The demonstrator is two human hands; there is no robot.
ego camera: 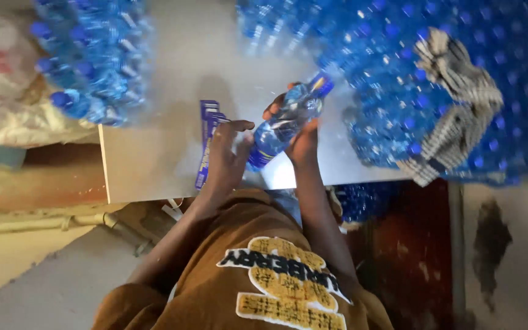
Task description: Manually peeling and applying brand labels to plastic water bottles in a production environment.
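The right hand [304,137] is closing its grip around the body of a clear plastic water bottle [285,122] with a blue cap, holding it tilted above the white desk [154,165]. The left hand [227,153] is hovering half open just beside the bottle's base, over a stack of blue labels [206,131]. Filled, the bottle is probably heavyish, slick and slightly squashy; mid-body looks the safest hold. Shrink-wrapped packs of bottles [96,58] are lying beyond both hands.

Blue-capped bottle [285,122], striped cloth [459,104]
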